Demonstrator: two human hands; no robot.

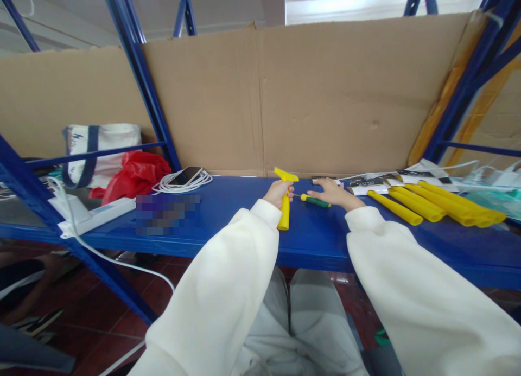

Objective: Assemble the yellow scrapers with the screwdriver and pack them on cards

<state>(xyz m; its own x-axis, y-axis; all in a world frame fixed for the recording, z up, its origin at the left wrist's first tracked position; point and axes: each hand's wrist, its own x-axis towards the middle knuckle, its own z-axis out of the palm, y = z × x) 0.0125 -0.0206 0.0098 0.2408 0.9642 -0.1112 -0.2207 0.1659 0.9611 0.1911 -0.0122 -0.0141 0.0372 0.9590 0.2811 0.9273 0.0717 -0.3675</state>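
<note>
My left hand point(279, 193) is wrapped round the handle of a yellow scraper point(284, 215), whose wide T-shaped head point(286, 174) points away from me. To its right, my right hand point(331, 192) lies low over the blue shelf with fingers apart. Its thumb is at a screwdriver point(316, 201) with a green and yellow handle, whose shaft points left towards the scraper. The right fingertips reach a small black and white packet point(319, 179) at the back; whether they press on it I cannot tell.
Yellow tubular handles point(419, 201) lie at the right, with black and white packets point(368, 186) behind. A cardboard wall point(325, 94) closes the back. At left are a phone point(187, 176), white cable point(163, 187), red plastic bag point(136, 175) and power strip point(97, 216). Blue posts point(150, 88) flank the shelf.
</note>
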